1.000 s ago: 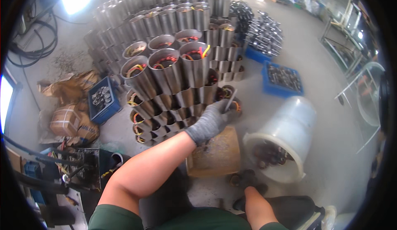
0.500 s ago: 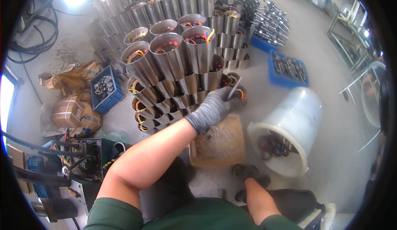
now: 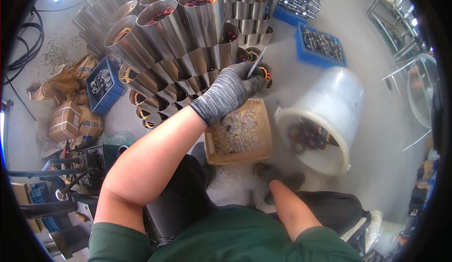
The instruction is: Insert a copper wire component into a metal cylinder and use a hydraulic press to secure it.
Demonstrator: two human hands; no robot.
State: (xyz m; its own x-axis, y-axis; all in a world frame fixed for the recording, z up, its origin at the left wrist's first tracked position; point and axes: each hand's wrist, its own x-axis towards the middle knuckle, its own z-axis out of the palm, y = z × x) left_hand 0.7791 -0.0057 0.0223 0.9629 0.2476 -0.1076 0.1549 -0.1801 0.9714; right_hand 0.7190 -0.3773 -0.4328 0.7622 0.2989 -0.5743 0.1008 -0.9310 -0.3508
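Left hand [image 3: 230,90] curls round slim pale stick [image 3: 255,65], likely so the tip clears the fingers. Round part [image 3: 267,75], dark with red/yellow wires, sits at its fingertips; can't tell if held. Right hand [image 3: 270,172] beside dark ring [image 3: 258,169], grip unclear. Tipped bucket [image 3: 329,97] opens near it, probably for reach.

Blurred object [image 3: 259,169] at right hand [image 3: 274,172], perhaps ring-shaped
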